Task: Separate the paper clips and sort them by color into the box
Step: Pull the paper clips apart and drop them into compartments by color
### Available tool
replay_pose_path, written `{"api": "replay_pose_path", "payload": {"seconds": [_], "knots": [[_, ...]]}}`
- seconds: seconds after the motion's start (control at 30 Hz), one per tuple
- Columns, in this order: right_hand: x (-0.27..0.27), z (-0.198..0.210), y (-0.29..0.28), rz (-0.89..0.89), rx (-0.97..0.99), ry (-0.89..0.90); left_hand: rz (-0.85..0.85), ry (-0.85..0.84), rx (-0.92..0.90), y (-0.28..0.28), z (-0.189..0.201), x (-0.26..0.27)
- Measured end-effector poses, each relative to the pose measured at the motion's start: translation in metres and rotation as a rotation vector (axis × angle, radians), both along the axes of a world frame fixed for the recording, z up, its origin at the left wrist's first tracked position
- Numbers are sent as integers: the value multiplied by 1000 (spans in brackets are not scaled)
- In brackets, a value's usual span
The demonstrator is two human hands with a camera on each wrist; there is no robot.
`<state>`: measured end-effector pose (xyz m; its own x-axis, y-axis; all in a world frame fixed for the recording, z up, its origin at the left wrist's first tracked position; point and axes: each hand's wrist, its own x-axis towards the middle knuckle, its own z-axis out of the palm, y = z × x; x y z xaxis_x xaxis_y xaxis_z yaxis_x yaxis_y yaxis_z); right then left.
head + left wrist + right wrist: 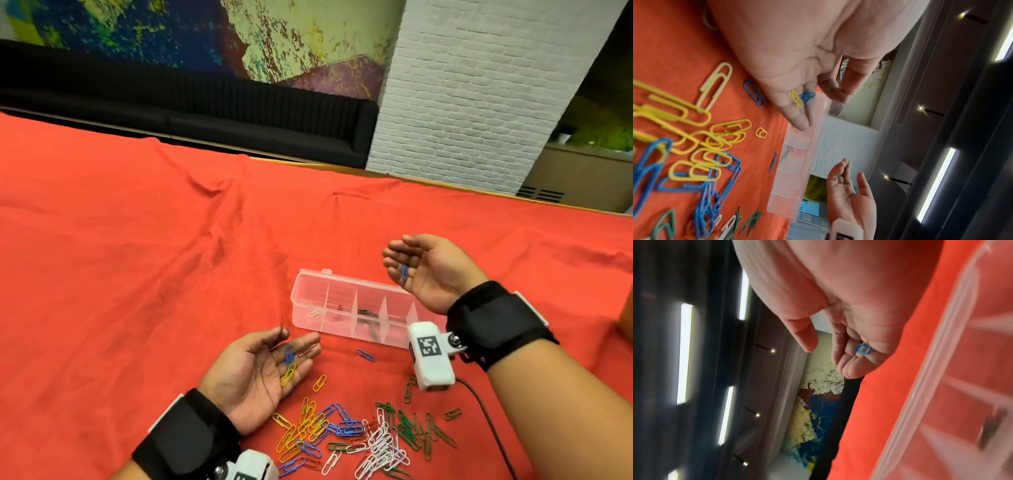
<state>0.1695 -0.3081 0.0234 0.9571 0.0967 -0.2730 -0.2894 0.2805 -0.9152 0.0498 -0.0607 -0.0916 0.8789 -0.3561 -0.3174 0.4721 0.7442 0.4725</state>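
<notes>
Both my hands lie palm-up: left hand cradles blue and yellow clips, right hand one blue clip, box between; pile at six o'clock; contents blurred, perhaps dark clips.

A red cloth covers the table, wrinkled toward 11 o'clock. On it, near centre, lies a clear box with dividers. A pile of clips spreads at 6 o'clock: yellow, blue, white, green. A lone blue clip lies just beside the box, an orange clip nearer the pile.
</notes>
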Motion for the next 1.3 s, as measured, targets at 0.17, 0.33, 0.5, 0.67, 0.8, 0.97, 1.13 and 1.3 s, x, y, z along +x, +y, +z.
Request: {"api": "replay_pose_path", "payload": {"seconds": [0.17,0.33,0.5,0.67,0.8,0.97,1.13,1.3], "knots": [[-2,-19,-16,-9,-320,-44,-25,-12,-3,-4,1,0],[-44,-30,-4,105,-979,-452,-96,-15,24,-7,4,-3],[-104,-48,33,532,-1229,-786,-210,-48,43,-13,3,-10],[-116,-63,32,505,-1270,-817,-268,-66,57,-18,10,-16],[-124,-62,22,494,-1218,-834,-277,-58,61,-20,16,-19],[-108,-61,11,364,-824,-524,-239,-80,284,-21,19,-14],[-61,-60,-1,180,-774,-384,-63,-252,737,-18,40,15],[-27,-46,21,176,-878,-389,-6,-420,1229,-24,59,66]]}}
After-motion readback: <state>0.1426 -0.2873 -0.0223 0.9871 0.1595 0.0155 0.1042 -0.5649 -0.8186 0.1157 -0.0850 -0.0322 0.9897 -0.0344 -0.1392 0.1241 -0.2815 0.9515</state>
